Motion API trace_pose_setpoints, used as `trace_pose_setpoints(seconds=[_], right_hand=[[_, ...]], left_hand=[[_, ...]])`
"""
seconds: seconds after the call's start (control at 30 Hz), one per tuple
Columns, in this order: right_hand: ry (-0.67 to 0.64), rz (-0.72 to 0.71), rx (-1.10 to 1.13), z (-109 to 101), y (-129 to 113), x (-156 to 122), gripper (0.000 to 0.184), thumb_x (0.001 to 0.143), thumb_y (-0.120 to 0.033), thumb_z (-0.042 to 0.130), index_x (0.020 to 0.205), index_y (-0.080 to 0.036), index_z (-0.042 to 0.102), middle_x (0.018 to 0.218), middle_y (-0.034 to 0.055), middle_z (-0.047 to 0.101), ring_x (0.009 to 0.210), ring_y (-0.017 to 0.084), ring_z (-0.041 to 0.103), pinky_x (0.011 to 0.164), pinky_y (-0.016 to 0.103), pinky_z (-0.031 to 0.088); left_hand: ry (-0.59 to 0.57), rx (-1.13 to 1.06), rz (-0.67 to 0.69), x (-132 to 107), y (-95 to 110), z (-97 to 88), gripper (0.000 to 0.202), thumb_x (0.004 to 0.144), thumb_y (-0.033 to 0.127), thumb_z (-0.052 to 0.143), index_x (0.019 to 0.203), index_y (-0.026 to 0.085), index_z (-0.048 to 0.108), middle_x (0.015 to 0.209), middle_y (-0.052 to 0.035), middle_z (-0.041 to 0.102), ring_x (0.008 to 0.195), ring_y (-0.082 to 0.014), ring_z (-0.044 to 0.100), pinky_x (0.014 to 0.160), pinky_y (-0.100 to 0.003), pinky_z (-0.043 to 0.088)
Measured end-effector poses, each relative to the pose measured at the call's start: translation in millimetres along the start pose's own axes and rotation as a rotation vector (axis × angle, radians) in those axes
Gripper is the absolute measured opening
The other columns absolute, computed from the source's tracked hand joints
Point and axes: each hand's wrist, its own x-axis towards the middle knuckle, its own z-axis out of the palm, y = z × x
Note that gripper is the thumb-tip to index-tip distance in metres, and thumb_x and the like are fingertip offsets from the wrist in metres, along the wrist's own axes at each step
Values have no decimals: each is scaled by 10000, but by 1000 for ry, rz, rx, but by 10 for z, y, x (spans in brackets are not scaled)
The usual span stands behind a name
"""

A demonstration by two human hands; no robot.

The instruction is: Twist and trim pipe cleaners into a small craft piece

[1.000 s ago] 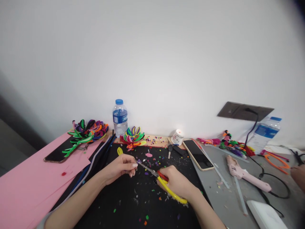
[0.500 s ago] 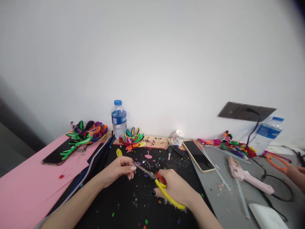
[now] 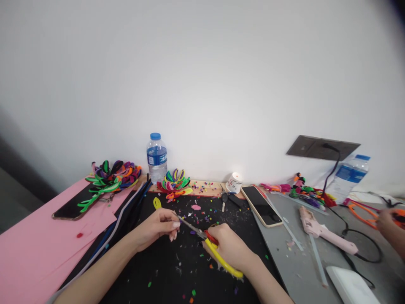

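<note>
My right hand (image 3: pixel 232 249) grips yellow-and-red-handled scissors (image 3: pixel 207 241) over a black sheet (image 3: pixel 177 274). The blades point left toward my left hand (image 3: pixel 158 226), whose fingertips pinch something small at the blade tips; it is too small to tell what. Many tiny coloured scraps lie scattered on the black sheet around both hands.
Pink paper (image 3: pixel 38 249) lies left with a phone (image 3: pixel 71 207) and looped pipe-cleaner shapes (image 3: pixel 114 175). At the back stand a water bottle (image 3: pixel 156 158), another pipe-cleaner cluster (image 3: pixel 174 183), a small cup (image 3: pixel 234 182). Right: phone (image 3: pixel 261 204), pink glue gun (image 3: pixel 322 231), another person's hand (image 3: pixel 387 221).
My hands and the scissors stay nearly in place, shifting slightly left and down in view. The other person's hand at the right edge has moved up and further into view.
</note>
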Motion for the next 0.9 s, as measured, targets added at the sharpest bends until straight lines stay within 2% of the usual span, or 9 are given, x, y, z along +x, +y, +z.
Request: trace_pose_setpoints(seconds=[0.1, 0.2, 0.33, 0.43, 0.57, 0.67, 0.7, 0.8, 0.9], right_hand=[[53, 33, -25, 22, 44, 21, 246, 740, -337, 539, 575, -173, 461, 551, -26, 496, 486, 83, 377, 459, 206, 200], [172, 195, -117, -2, 151, 56, 258, 736, -405, 544, 615, -184, 491, 595, -5, 541, 509, 109, 440, 471, 214, 224], [292, 393, -245, -53, 343, 94, 130, 711, -316, 568, 691, -189, 548, 677, 34, 584, 630, 177, 540, 516, 235, 284], [330, 412, -199, -51, 462, 113, 142, 701, -269, 586, 810, -177, 582, 794, 59, 594, 721, 202, 564, 595, 255, 359], [435, 338, -136, -66, 455, 119, 132, 741, -219, 556, 853, -154, 580, 922, 91, 553, 838, 212, 542, 728, 282, 393], [528, 197, -63, -107, 265, 80, 130, 825, -213, 451, 888, -163, 553, 933, 83, 545, 900, 209, 508, 795, 304, 372], [486, 115, -3, -111, 178, 61, 122, 833, -199, 435, 888, -172, 540, 902, 66, 548, 868, 192, 512, 774, 289, 379], [184, -145, 143, -65, -60, 11, 88, 793, -164, 493, 871, -195, 522, 807, 9, 546, 719, 143, 509, 635, 229, 380], [80, -224, 186, 26, -168, -4, 129, 843, -148, 425, 749, -187, 505, 719, -9, 519, 665, 123, 488, 594, 211, 350]], left_hand=[[15, 26, -6, 18, -10, 23, 201, 696, 287, 672, 647, 117, 577, 541, -3, 570, 501, -93, 504, 507, -209, 400], [19, 63, -10, 35, -4, 78, 239, 737, 337, 626, 667, 119, 559, 584, 3, 548, 459, -55, 415, 468, -186, 341], [12, 67, -23, 30, 22, 166, 264, 800, 384, 535, 746, 127, 557, 626, 33, 466, 439, -28, 235, 423, -168, 220], [24, 98, -33, 18, 27, 194, 270, 788, 385, 545, 885, 137, 589, 651, 39, 429, 493, -50, 278, 456, -176, 247], [51, 280, -20, 11, 4, 216, 317, 770, 389, 554, 930, 127, 633, 637, 24, 479, 535, -79, 373, 503, -195, 295], [-5, 347, -4, 2, -23, 277, 309, 763, 385, 553, 886, 121, 657, 639, 1, 547, 548, -96, 427, 535, -204, 346], [-32, 347, -5, -4, -31, 306, 304, 761, 383, 555, 874, 121, 660, 636, -2, 558, 542, -97, 434, 537, -207, 360], [-109, 352, -17, -26, -43, 395, 270, 759, 369, 558, 765, 122, 667, 608, 0, 568, 512, -92, 441, 522, -205, 368], [-136, 353, -27, -39, -51, 447, 256, 754, 350, 566, 665, 125, 649, 585, 6, 572, 493, -87, 444, 515, -203, 366]])
